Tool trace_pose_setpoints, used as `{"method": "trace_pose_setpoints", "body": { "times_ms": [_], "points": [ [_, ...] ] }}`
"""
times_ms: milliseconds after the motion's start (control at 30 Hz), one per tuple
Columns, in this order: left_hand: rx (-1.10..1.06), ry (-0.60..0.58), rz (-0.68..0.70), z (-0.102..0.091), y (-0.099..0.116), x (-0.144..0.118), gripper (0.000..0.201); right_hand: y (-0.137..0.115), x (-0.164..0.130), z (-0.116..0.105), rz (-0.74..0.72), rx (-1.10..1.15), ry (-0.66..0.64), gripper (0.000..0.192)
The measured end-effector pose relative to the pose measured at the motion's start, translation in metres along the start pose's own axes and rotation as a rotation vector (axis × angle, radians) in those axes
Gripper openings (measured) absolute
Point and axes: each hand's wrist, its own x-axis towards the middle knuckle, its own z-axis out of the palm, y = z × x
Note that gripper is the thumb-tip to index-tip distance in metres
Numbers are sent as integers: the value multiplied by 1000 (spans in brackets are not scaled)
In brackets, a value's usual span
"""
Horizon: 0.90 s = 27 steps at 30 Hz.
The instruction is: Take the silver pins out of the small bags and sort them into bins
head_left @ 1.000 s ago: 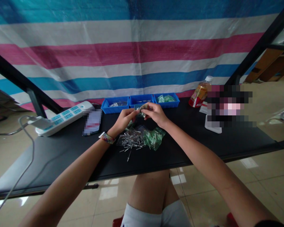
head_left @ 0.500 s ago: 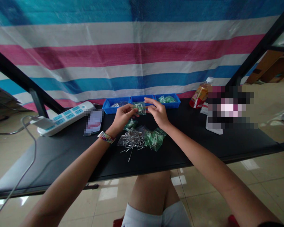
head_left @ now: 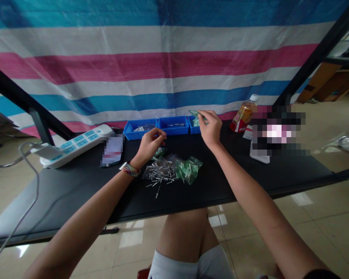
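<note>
My right hand (head_left: 211,128) pinches a small clear-green plastic packet (head_left: 193,112) above the right blue bin (head_left: 194,129), where similar packets show partly behind the hand. My left hand (head_left: 149,145) hovers over the table with its fingers curled together and nothing visible in them. Just beyond its fingertips lies another green packet (head_left: 159,153), partly hidden. Nearer to me is a loose heap of silvery metal rivets (head_left: 162,172). Against the heap rests a larger green bag (head_left: 190,170) with pale pieces inside.
The middle blue bin (head_left: 173,130) holds a few thin metal pieces; the left blue bin (head_left: 133,135) holds clear packets. A white power strip (head_left: 78,145) and a phone (head_left: 113,151) are on the left. A drink bottle (head_left: 244,115) stands at right, near a blurred patch.
The packet was between both hands over the middle bin. My right hand has carried it right to the right bin, while my left hand has let go and stays nearby.
</note>
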Motion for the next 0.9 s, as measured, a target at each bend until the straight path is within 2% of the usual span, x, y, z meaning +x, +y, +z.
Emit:
{"method": "trace_pose_setpoints", "body": {
  "times_ms": [67, 167, 233, 333, 533, 600, 667, 800, 900],
  "points": [
    [22, -12, 1, 0, -2, 0, 18, 11, 3, -9, -30, -214, -58, 38],
    [50, -34, 2, 1, -4, 0, 19, 18, -4, -8, -11, -484, -200, 34],
    [66, -45, -1, 1, -5, 0, 22, 18, -10, -2, -23, -587, -238, 29],
    [89, -48, -4, 0, -6, 1, 23, 14, -13, 3, -58, -628, -217, 30],
    [135, -4, -5, -3, -12, 4, 21, -2, -9, 0, -84, -496, -143, 27],
    [145, 17, -15, -4, -14, 6, 21, -13, -13, 4, -97, -371, -192, 25],
    [125, 35, -43, -6, -17, 7, 22, -28, -22, 12, -135, -196, -335, 22],
    [32, 49, -154, -9, -21, 9, 23, -52, -48, 35, -247, 105, -744, 22],
    [-74, 62, -250, -10, -22, 9, 22, -58, -60, 46, -302, 146, -872, 37]
  ]
}}
